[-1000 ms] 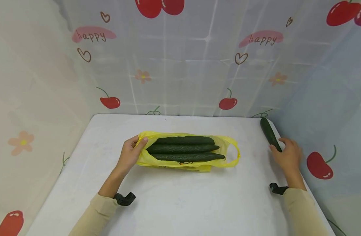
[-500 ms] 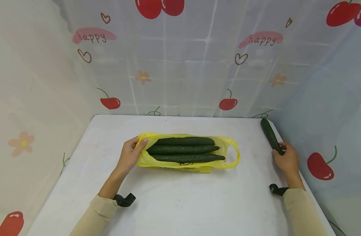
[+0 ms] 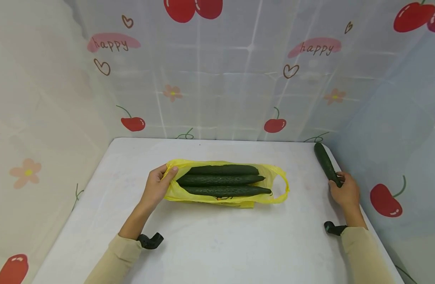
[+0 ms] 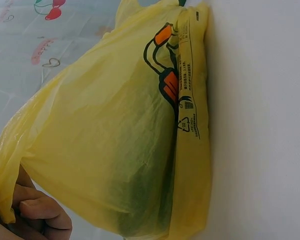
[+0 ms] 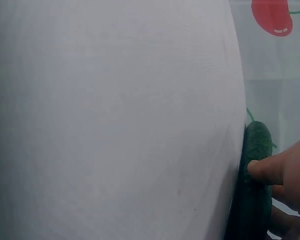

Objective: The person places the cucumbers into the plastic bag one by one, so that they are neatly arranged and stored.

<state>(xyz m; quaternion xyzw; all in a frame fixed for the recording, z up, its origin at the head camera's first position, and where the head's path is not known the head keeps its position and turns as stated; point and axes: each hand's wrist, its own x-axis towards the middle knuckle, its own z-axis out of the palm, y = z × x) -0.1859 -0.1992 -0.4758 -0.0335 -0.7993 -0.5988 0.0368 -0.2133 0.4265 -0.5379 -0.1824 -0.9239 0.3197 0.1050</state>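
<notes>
A yellow plastic bag [image 3: 203, 200] lies at mid-table with its mouth spread, and three dark green cucumbers [image 3: 221, 180] rest side by side in it. My left hand [image 3: 157, 183] pinches the bag's left end between thumb and fingers; the left wrist view shows the raised film [image 4: 75, 130] with cucumbers dimly visible through it. Near the table's right edge, my right hand [image 3: 346, 193] grips the near end of another cucumber [image 3: 325, 161], which points away toward the far right corner. In the right wrist view the thumb presses on this cucumber [image 5: 257, 145].
The white table [image 3: 217, 244] ends close beside the right-hand cucumber. A printed curtain [image 3: 217, 79] stands behind the table and along both sides. The bag's handle loop [image 3: 285, 185] lies toward the right. Black wrist cameras [image 3: 150, 240] sit at both wrists.
My right hand has shifted slightly left and its fingers have closed round the cucumber's near end. The left hand and the bag have stayed in place.
</notes>
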